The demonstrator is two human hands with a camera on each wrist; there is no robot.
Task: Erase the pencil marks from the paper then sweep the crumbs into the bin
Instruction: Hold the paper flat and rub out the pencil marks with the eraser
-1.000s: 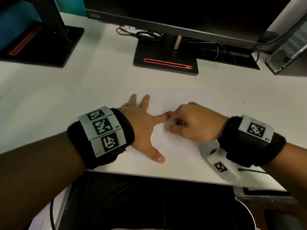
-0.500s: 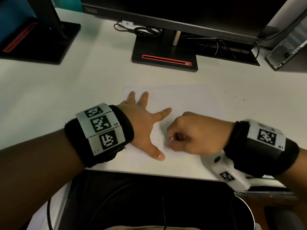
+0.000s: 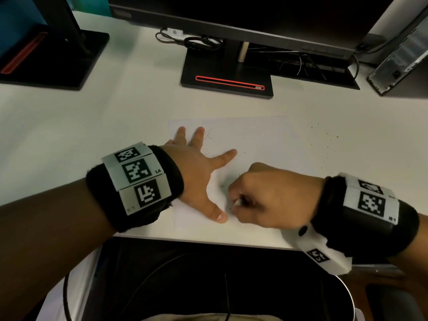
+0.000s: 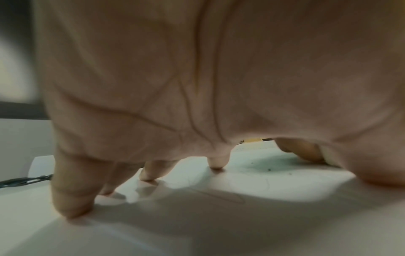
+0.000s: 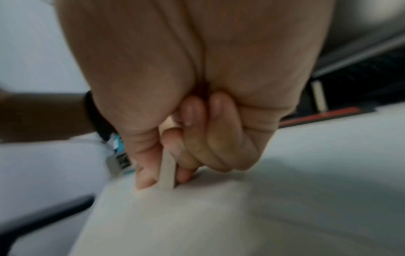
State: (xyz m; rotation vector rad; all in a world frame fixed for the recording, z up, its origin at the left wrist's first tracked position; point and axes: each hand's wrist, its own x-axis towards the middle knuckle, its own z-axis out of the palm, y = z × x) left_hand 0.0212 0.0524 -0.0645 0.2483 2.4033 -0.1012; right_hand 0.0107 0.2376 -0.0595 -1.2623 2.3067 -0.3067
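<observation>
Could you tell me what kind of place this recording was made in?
Most likely an office or computer desk: a white desk carries a monitor stand with tangled cables behind it, a second monitor stand to the left, and what looks like a computer case at the far right.

From the head view the small white eraser point(image 5: 167, 170) is almost wholly buried in the curled right hand point(image 3: 271, 200); the blurred right wrist view shows only a thin edge of it. The faint pencil marks point(image 3: 207, 136) on the white paper sheet point(image 3: 254, 135) are too dim to read. The round dark bin point(image 3: 231, 286) below the bench is cut off by the bottom edge.
</observation>
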